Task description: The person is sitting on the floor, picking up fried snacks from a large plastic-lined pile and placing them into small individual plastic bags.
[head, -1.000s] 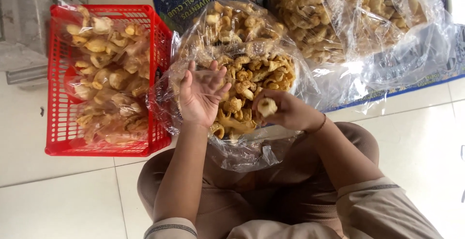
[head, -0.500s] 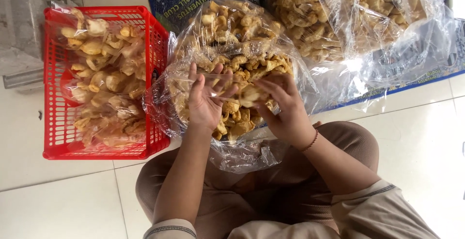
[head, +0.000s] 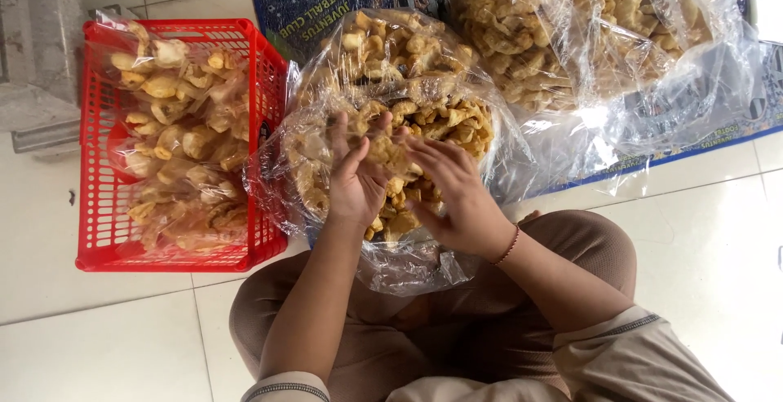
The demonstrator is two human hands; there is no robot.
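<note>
Resting spread-fingered, left hand and right hand press fried crackers inside the clear bag

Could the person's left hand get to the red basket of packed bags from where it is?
Probably yes. The left hand is in the open bag of crackers, and the red basket sits right beside that bag on the same side, with nothing between.

glossy clear plastic bag, rough crackers

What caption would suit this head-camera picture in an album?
Seated on a tiled floor, left hand and right hand gather fried crackers in an open clear bag, beside a red basket.
</note>
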